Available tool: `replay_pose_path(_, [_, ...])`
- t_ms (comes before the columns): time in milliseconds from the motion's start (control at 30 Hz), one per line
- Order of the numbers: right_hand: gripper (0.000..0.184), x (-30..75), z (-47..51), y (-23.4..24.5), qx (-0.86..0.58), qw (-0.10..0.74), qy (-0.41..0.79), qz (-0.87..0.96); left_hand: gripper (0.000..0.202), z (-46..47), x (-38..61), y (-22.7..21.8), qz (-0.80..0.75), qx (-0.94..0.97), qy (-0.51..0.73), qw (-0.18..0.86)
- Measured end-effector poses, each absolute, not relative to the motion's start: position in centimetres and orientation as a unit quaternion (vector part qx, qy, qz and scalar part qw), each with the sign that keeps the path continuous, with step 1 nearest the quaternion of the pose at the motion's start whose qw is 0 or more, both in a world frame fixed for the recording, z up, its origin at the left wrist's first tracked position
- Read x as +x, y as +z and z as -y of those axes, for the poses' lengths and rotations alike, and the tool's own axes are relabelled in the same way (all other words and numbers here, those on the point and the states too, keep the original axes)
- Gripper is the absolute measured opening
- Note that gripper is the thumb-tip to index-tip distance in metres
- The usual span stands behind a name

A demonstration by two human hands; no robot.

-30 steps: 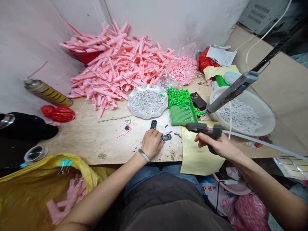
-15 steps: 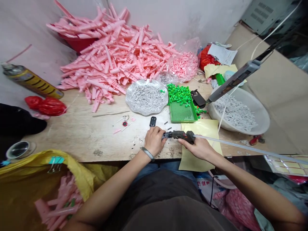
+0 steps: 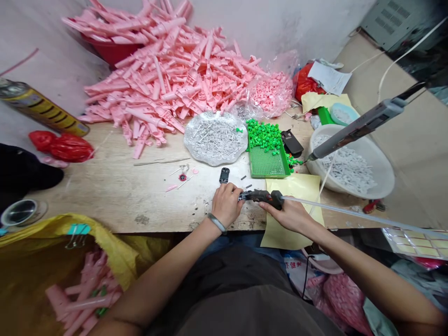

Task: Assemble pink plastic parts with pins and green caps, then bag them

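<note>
Moved left, glue gun (image 3: pixel 263 196), wrapped by right hand (image 3: pixel 292 215), meets left hand (image 3: pixel 226 204), whose fingers pinch a mostly hidden part (image 3: pixel 241 198) at 3 o'clock.

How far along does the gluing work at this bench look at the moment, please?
Done: pink pieces lie in the yellow sack, perhaps finished. In hand: the left hand pins a small dark part on the table while the right hand holds the glue gun nozzle to it. Left: a second dark part lies beside it, and a large pink pile sits behind.
</note>
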State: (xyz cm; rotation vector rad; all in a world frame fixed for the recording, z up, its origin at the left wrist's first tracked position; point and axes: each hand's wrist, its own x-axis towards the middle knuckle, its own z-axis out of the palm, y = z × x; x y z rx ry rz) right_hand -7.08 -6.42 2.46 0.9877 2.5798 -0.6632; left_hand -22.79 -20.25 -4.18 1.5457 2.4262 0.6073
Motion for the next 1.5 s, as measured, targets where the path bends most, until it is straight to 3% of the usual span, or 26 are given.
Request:
replay_pose_path(333, [0.048,-7.1,6.2,2.5,0.31,0.117,-0.218,-0.918,0.025,20.1,-22.9,-4.2,-0.82,0.528,0.196,0.104])
replay_pose_path(933, [0.05,-6.9,6.3,2.3,0.299,0.117,-0.181,-0.93,0.029,19.0,-24.6,-2.8,-0.811,0.554,0.133,0.131])
replay_pose_path(1500, [0.053,-6.9,6.2,2.1,0.298,0.115,-0.186,-0.929,0.028,18.6,-25.3,-3.0,-0.813,0.537,0.172,0.147])
